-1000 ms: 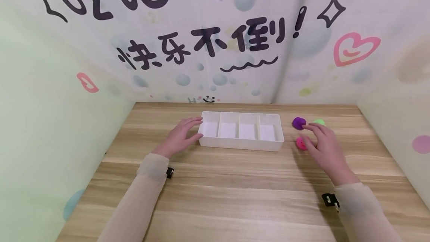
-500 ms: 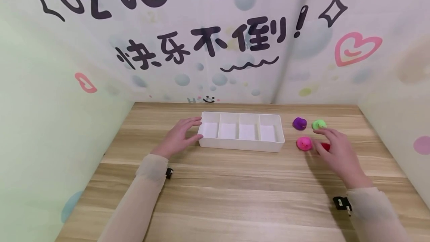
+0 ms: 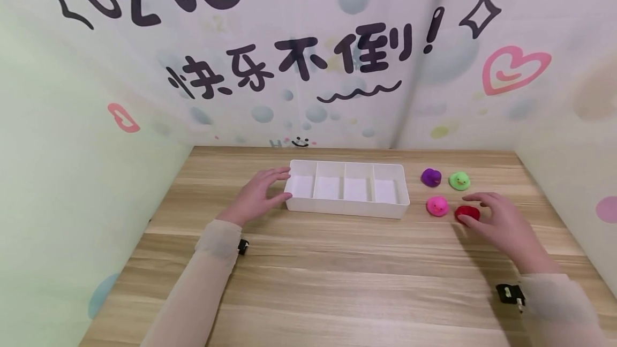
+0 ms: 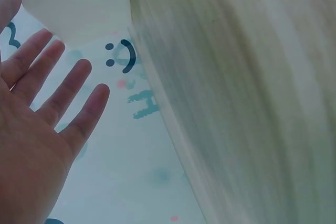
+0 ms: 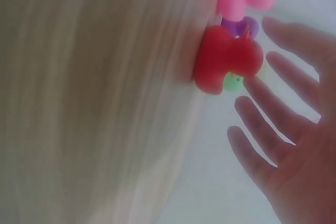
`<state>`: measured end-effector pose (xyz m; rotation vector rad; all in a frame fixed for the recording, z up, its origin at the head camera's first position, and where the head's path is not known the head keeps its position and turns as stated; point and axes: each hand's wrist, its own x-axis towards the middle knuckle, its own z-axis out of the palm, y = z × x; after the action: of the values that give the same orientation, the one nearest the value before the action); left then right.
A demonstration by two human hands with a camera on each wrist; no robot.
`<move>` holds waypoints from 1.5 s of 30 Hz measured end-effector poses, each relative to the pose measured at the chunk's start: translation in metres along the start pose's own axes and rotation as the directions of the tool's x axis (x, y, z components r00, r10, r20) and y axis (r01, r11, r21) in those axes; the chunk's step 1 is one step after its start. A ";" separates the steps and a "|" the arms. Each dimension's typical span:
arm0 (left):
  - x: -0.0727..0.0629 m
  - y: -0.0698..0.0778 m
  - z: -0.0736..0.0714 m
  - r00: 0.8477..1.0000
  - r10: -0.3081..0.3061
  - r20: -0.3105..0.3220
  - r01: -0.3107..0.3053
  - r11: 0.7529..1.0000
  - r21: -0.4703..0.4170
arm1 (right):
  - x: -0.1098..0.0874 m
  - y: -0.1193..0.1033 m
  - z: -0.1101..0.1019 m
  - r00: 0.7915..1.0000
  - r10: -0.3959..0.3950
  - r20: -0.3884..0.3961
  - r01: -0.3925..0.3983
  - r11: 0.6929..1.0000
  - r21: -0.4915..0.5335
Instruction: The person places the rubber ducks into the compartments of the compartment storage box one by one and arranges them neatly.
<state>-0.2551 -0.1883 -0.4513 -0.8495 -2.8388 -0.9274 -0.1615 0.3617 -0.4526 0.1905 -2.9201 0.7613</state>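
Note:
A red toy duck (image 3: 466,212) sits on the table, partly hidden behind the thumb of my right hand (image 3: 503,226). In the right wrist view, that hand's fingers are spread beside the red duck, without gripping it. A pink duck (image 3: 437,206) stands just left of the red one. Farther back are a purple duck (image 3: 431,177) and a green duck (image 3: 460,180). My left hand (image 3: 257,194) is at the left end of a white divided box (image 3: 347,207), thumb and fingertips at its wall. The left wrist view shows those fingers spread and fairly straight.
The wooden table (image 3: 337,272) meets a printed wall sheet (image 3: 308,117) just behind the box and ducks. Pale side walls flank the table. The box has several compartments in a row, with nothing visible inside.
My right hand has moved right and toward the near side, from beside the pink duck to the red one, uncovering the green duck. My left hand has stayed at the box.

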 end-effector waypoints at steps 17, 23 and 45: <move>0.002 0.000 0.000 1.000 -0.009 0.009 0.009 1.000 -0.004 | -0.004 0.004 -0.002 0.996 0.072 0.060 -0.071 0.997 -0.018; 0.002 0.000 0.000 1.000 -0.010 0.007 0.010 1.000 -0.002 | -0.006 0.005 0.000 0.997 0.066 0.036 -0.065 0.997 -0.030; 0.001 0.001 -0.005 1.000 -0.013 0.017 0.013 1.000 -0.001 | -0.001 -0.002 0.003 0.998 0.058 0.012 -0.057 0.993 -0.105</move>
<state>-0.2562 -0.1895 -0.4461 -0.8431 -2.8619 -0.9274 -0.1605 0.3586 -0.4544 0.1027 -2.9815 0.6156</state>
